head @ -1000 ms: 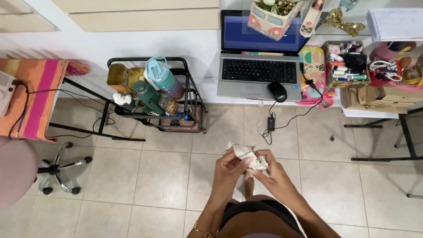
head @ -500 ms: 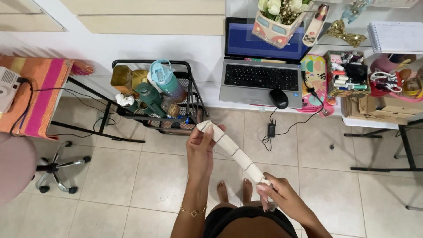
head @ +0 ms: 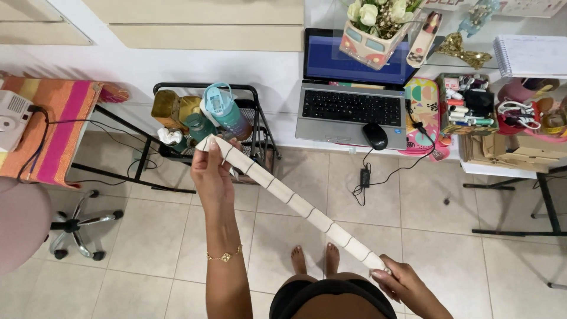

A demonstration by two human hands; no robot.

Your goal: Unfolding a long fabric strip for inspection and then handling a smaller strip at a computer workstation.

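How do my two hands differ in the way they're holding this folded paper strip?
The left hand is raised and stretched forward, pinching the strip's far end; the right hand sits low near the body, gripping the near end. The left wrist wears a gold bracelet; the right shows none. Both keep the strip taut.

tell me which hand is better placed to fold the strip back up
Probably the left hand: it holds the far, raised end of the cream strip and can swing it down toward the right hand, which pins the near end low.
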